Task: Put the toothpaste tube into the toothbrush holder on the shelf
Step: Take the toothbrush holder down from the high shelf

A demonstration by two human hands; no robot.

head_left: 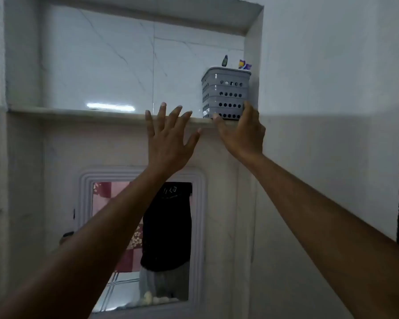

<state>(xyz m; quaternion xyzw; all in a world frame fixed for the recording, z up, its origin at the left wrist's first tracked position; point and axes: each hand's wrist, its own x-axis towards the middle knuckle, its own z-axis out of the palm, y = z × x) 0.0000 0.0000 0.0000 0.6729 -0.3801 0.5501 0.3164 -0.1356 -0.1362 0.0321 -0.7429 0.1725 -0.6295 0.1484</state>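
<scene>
Grey holder (225, 95), one; two items poking out; two hands.

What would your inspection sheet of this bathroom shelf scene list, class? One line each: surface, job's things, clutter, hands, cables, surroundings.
Surface: stone shelf in a tiled wall niche, bare to the left.
Job's things: grey perforated toothbrush holder upright at the shelf's right end; items poke above its rim, toothpaste tube not identifiable.
Clutter: nothing seen.
Hands: left hand open, fingers spread, empty, at the shelf edge; right hand touching the holder's lower right side, thumb at its base.
Cables: nothing seen.
Surroundings: framed mirror below, white walls.
</scene>
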